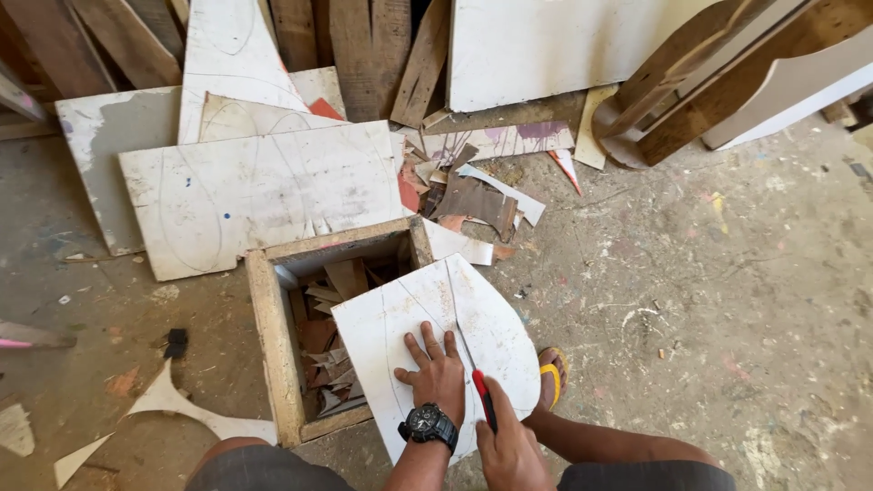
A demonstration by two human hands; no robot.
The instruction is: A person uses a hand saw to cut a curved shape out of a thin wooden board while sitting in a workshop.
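Low in the frame's centre, a curved white panel [436, 345] lies tilted across the corner of an open wooden box [273, 336] full of offcuts, its long axis running from lower left to upper right. The left hand [436, 373], wearing a black watch [427, 424], presses flat on it with fingers spread. The right hand [509, 450] is closed around a red-handled knife [477, 377], blade pointing up-frame along a drawn line. White boards [264, 191] and scraps litter the floor behind.

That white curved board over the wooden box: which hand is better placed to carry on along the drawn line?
Probably the right hand: it grips the red-handled blade, tip on the white board. The left hand lies flat, pinning it.
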